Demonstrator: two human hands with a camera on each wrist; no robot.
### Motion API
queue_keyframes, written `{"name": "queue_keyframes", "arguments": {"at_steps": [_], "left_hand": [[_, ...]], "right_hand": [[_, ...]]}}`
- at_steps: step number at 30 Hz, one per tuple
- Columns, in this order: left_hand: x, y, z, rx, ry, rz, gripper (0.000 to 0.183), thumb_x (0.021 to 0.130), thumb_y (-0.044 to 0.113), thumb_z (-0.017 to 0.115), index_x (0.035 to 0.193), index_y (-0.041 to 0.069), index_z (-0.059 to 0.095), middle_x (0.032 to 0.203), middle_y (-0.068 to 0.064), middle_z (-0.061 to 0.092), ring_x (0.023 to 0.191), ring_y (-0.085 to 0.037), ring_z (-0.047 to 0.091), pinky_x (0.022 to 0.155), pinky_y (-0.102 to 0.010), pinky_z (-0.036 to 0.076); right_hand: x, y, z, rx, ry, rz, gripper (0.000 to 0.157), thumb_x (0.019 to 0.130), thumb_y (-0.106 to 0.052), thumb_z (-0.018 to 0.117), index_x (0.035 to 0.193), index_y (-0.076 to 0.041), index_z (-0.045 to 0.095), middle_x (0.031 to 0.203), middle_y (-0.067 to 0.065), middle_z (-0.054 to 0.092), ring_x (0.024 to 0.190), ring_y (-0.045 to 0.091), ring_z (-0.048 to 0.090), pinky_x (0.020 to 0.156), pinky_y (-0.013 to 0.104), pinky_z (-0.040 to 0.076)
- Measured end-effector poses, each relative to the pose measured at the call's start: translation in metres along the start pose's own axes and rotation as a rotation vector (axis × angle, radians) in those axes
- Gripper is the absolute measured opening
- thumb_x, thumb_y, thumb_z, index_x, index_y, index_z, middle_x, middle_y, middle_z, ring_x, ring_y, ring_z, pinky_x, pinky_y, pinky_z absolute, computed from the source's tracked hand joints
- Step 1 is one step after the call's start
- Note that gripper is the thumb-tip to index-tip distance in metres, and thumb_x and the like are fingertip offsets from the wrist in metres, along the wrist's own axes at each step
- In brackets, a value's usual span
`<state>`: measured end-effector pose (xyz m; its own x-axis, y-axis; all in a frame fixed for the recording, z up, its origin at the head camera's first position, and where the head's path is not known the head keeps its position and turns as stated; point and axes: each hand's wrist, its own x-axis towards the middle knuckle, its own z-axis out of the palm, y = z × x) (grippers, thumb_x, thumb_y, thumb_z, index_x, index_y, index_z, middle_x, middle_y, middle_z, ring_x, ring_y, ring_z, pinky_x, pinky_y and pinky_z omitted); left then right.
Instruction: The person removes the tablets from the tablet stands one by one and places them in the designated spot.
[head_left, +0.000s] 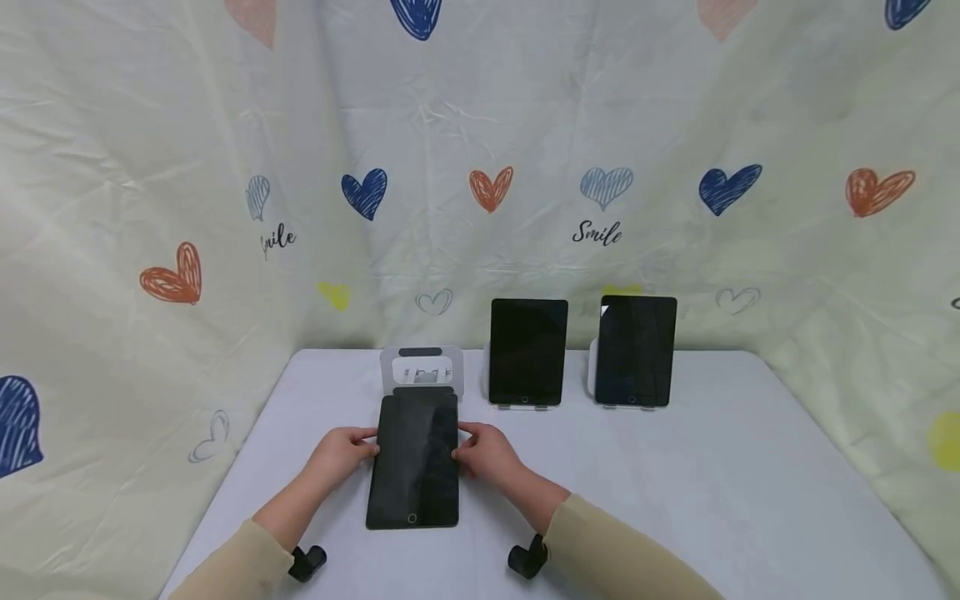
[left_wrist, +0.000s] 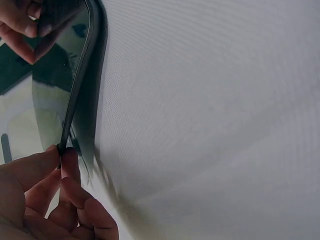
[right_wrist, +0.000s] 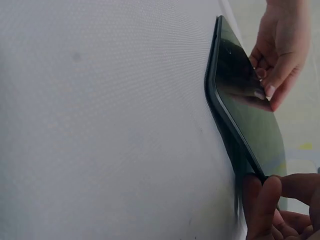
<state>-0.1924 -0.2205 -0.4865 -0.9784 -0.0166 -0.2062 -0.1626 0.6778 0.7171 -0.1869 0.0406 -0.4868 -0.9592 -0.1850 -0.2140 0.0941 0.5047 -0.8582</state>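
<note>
A black tablet (head_left: 414, 467) with a round home button at its near end is held between both hands, screen up, tilted low over the white table. My left hand (head_left: 343, 454) pinches its left edge between thumb and fingers. On the opposite edge my right hand (head_left: 486, 452) pinches it the same way. In the right wrist view, the tablet (right_wrist: 242, 100) slopes up from the table, its near edge down by the cloth. Just behind its far end stands a pale grey stand (head_left: 456, 367) with a slotted backplate; the tablet hides the stand's lower part.
To the right, a second tablet (head_left: 528, 350) and a third tablet (head_left: 637, 350) stand upright on similar stands. The white table (head_left: 712, 500) ends at a heart-patterned cloth backdrop (head_left: 525, 125). Black wrist cameras hang below both forearms, near the table surface.
</note>
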Motion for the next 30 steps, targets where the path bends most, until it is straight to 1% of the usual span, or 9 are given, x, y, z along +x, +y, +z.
{"name": "queue_keyframes", "arguments": {"at_steps": [4, 7, 10, 14, 17, 20, 26, 30], "left_hand": [[-0.0001, -0.0042, 0.0012, 0.035, -0.041, 0.01, 0.04, 0.088, 0.01, 0.072, 0.126, -0.001, 0.066, 0.081, -0.002, 0.067, 0.074, -0.016, 0.056, 0.066, -0.033, 0.046], [-0.0013, -0.0058, 0.0013, 0.041, -0.05, 0.012, 0.04, 0.088, 0.01, 0.072, 0.126, -0.001, 0.067, 0.08, -0.001, 0.065, 0.074, -0.016, 0.055, 0.067, -0.032, 0.045], [-0.0025, -0.0067, 0.0002, 0.046, -0.056, 0.016, 0.038, 0.087, 0.008, 0.072, 0.124, -0.001, 0.068, 0.078, -0.001, 0.063, 0.073, -0.017, 0.054, 0.067, -0.032, 0.044], [-0.0035, -0.0076, -0.0015, 0.069, -0.065, 0.03, 0.036, 0.086, 0.007, 0.072, 0.121, -0.001, 0.069, 0.077, -0.003, 0.058, 0.075, -0.018, 0.051, 0.068, -0.033, 0.042], [-0.0035, -0.0084, -0.0013, 0.087, -0.069, 0.034, 0.035, 0.086, 0.006, 0.072, 0.12, -0.001, 0.07, 0.077, -0.003, 0.056, 0.075, -0.019, 0.05, 0.068, -0.033, 0.041], [-0.0026, -0.0092, -0.0001, 0.105, -0.077, 0.036, 0.036, 0.086, 0.006, 0.072, 0.121, -0.001, 0.07, 0.075, -0.003, 0.055, 0.074, -0.018, 0.049, 0.066, -0.032, 0.04], [-0.0036, -0.0084, 0.0011, 0.125, -0.096, 0.019, 0.039, 0.086, 0.006, 0.072, 0.124, -0.001, 0.068, 0.072, -0.003, 0.055, 0.069, -0.018, 0.048, 0.063, -0.031, 0.039], [-0.0043, -0.009, 0.0005, 0.115, -0.102, 0.028, 0.039, 0.086, 0.005, 0.072, 0.124, -0.001, 0.068, 0.07, -0.003, 0.054, 0.066, -0.018, 0.047, 0.062, -0.031, 0.039]], "right_hand": [[-0.0027, 0.0015, 0.0018, -0.008, -0.025, 0.022, 0.052, 0.089, -0.006, 0.071, 0.139, -0.002, 0.055, 0.072, 0.003, 0.064, 0.055, 0.017, 0.061, 0.052, 0.03, 0.051], [-0.0051, 0.0011, 0.0029, -0.004, -0.041, 0.034, 0.053, 0.089, -0.005, 0.07, 0.14, -0.001, 0.054, 0.072, 0.005, 0.064, 0.058, 0.019, 0.064, 0.052, 0.031, 0.051], [-0.0066, 0.0001, 0.0047, -0.002, -0.056, 0.053, 0.054, 0.09, -0.004, 0.07, 0.141, 0.0, 0.052, 0.073, 0.007, 0.064, 0.057, 0.02, 0.065, 0.052, 0.031, 0.051], [-0.0079, -0.0011, 0.0078, -0.018, -0.076, 0.082, 0.056, 0.089, -0.005, 0.071, 0.142, 0.0, 0.051, 0.072, 0.008, 0.064, 0.054, 0.02, 0.064, 0.052, 0.03, 0.05], [-0.0089, -0.001, 0.0089, -0.035, -0.08, 0.085, 0.056, 0.089, -0.006, 0.072, 0.141, 0.001, 0.051, 0.071, 0.008, 0.064, 0.053, 0.019, 0.063, 0.051, 0.029, 0.05], [-0.0089, -0.0006, 0.0089, -0.057, -0.078, 0.087, 0.056, 0.089, -0.007, 0.073, 0.14, 0.001, 0.053, 0.069, 0.008, 0.064, 0.051, 0.019, 0.062, 0.051, 0.029, 0.049], [-0.0063, 0.0015, 0.0097, -0.121, -0.08, 0.102, 0.055, 0.088, -0.01, 0.075, 0.139, -0.002, 0.056, 0.064, 0.008, 0.064, 0.05, 0.02, 0.061, 0.051, 0.03, 0.047], [-0.0048, 0.0024, 0.0082, -0.174, -0.07, 0.09, 0.055, 0.087, -0.012, 0.076, 0.138, -0.003, 0.058, 0.061, 0.007, 0.062, 0.048, 0.019, 0.058, 0.051, 0.03, 0.046]]}}
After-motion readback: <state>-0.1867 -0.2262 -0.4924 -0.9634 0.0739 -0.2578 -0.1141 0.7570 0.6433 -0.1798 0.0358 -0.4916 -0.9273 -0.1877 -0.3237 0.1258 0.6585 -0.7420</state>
